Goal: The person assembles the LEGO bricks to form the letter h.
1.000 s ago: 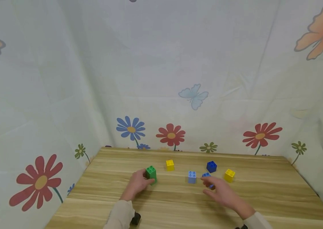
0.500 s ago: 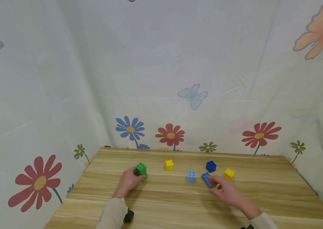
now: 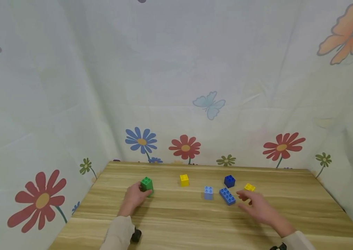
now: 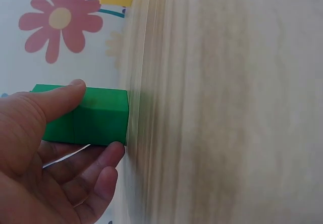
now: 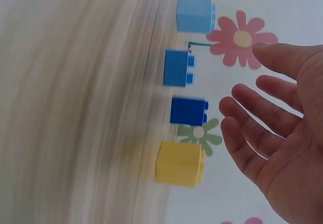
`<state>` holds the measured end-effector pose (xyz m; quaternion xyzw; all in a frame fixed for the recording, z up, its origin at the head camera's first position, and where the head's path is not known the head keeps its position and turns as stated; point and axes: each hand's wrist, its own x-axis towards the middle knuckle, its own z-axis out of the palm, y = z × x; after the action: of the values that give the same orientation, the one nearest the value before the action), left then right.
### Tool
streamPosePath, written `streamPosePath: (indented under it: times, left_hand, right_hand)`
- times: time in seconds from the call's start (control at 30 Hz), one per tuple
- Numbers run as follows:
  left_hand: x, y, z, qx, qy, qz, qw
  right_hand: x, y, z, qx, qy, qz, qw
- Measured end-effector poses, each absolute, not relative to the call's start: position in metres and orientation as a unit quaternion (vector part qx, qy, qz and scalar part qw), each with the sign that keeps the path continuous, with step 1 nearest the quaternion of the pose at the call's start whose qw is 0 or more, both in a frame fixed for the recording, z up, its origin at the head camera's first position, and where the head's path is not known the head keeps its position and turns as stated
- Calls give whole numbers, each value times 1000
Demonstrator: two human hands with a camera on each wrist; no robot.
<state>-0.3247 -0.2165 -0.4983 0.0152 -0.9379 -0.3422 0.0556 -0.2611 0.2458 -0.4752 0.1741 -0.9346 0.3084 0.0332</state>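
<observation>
On the left of the table, my left hand holds a tall green toy brick between thumb and fingers. A seam crosses the green side in the left wrist view, and the brick's end is right at the tabletop. My right hand hovers with loosely bent fingers and nothing in them. It overlaps part of a yellow brick in the head view. Just left of its fingertips lies a long blue brick, studs up. A dark blue brick sits behind that one.
Between the hands stand a light blue brick and, farther back, another yellow brick. The wooden table ends at a flower-printed cloth hung at the back and sides.
My left hand has carried the green brick leftward. My right hand has moved right, off the long blue brick and toward the right-hand yellow brick, uncovering the long blue one.
</observation>
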Motion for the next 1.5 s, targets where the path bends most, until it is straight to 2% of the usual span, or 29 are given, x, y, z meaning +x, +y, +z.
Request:
streamPosePath:
  times: [0.3, 0.53, 1.07, 1.5]
  left_hand:
    - [-316, -218, -492, 16, -948, -310, 67]
    - [-306, -217, -492, 24, -961, -273, 48]
    - [-297, -184, -493, -96, -950, -290, 67]
    - [-325, -145, -488, -120, -933, -339, -18]
  right_hand:
    - [-263, 259, -475, 149, -934, 322, 37]
    - [-263, 264, -474, 134, -936, 324, 40]
    - [-277, 286, -478, 126, -944, 296, 76]
    - [-290, 297, -484, 111, -953, 265, 95]
